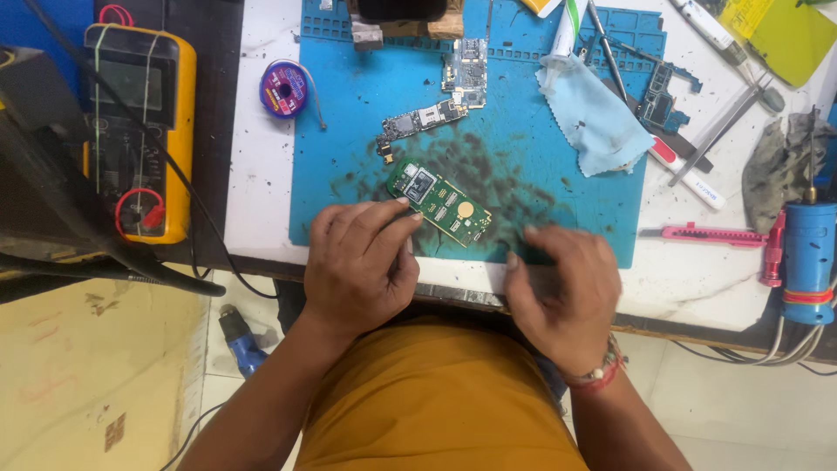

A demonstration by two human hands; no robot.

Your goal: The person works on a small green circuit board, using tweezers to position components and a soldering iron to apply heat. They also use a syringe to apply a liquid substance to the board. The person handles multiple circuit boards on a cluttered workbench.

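A green circuit board (440, 201) lies tilted on the stained blue work mat (523, 166). My left hand (357, 262) rests at the mat's near edge, its fingertips touching the board's lower left corner. My right hand (562, 292) hovers just right of the board with fingers curled and blurred; nothing shows in it. Two other small circuit boards lie further back on the mat: one (421, 120) just behind the green board and one (467, 72) near the mat's top.
A yellow multimeter (139, 131) stands at the left. A purple wire spool (282, 88), a light blue cloth (593, 118), tweezers (724, 131), a pink utility knife (706, 234) and a blue tool stand (809, 262) surround the mat. Cables hang off the table's near edge.
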